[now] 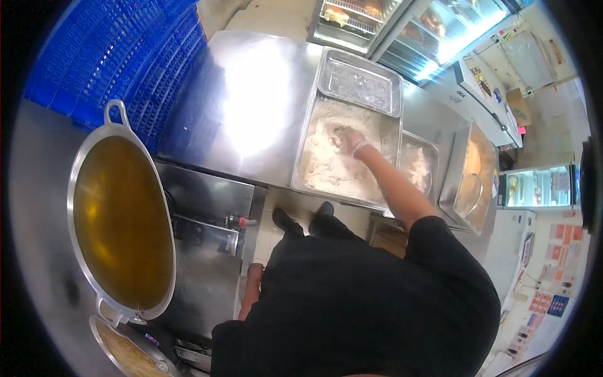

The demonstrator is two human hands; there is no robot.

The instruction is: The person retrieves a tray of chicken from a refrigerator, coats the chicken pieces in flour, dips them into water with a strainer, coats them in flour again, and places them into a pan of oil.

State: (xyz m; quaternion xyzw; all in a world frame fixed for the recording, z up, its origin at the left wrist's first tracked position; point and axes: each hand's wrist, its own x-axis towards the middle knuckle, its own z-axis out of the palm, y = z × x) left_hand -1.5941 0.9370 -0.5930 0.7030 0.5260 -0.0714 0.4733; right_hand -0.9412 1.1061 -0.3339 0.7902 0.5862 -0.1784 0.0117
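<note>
My right hand (353,142), in a clear plastic glove, reaches into a large metal tray (300,164) of white flour (361,174). Its fingertips are down in the flour and partly hidden, so I cannot make out whether they hold anything. Lumpy floured pieces (333,181) lie near the tray's front edge. Across the tray's far end rests a smaller metal tray (359,78) with a whitish film on its bottom. My left hand (254,274) hangs low beside my body, near the front of the counter; its fingers cannot be told apart.
A wide two-handled pan (119,217) of yellow-brown oil stands at left, with another pan (125,349) below it. Blue plastic crates (116,56) stand behind. Right of the flour are a tray with pale floured pieces (419,168) and a metal container (461,182) holding orange-brown contents.
</note>
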